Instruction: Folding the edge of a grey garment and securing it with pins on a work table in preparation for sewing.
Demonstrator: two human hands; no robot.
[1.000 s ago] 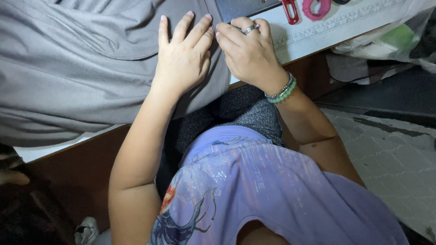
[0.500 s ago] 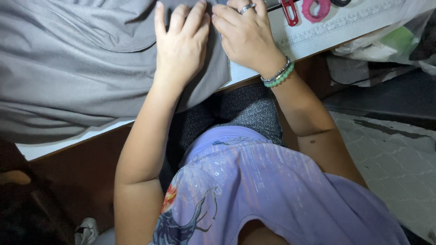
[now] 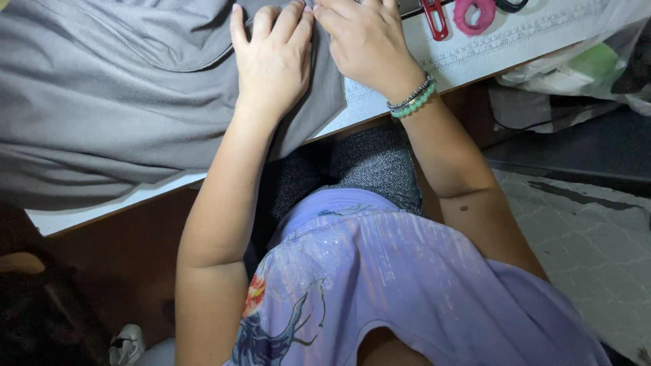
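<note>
Grey fabric (image 3: 115, 102): spread over the white table (image 3: 488, 57), bunched at left; best kept smooth and taut.
Left hand (image 3: 274, 61): flat, fingers spread, pressing the cloth.
Right hand (image 3: 369, 41): curled on the fabric's edge; fingertips cut off, grip unclear.
Red-and-pink tools (image 3: 458, 12): cropped.

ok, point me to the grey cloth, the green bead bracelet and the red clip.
grey cloth (image 3: 115, 102), head view, middle of the fabric
green bead bracelet (image 3: 415, 103), head view, beads on the wrist
red clip (image 3: 434, 15), head view, its handle
</note>
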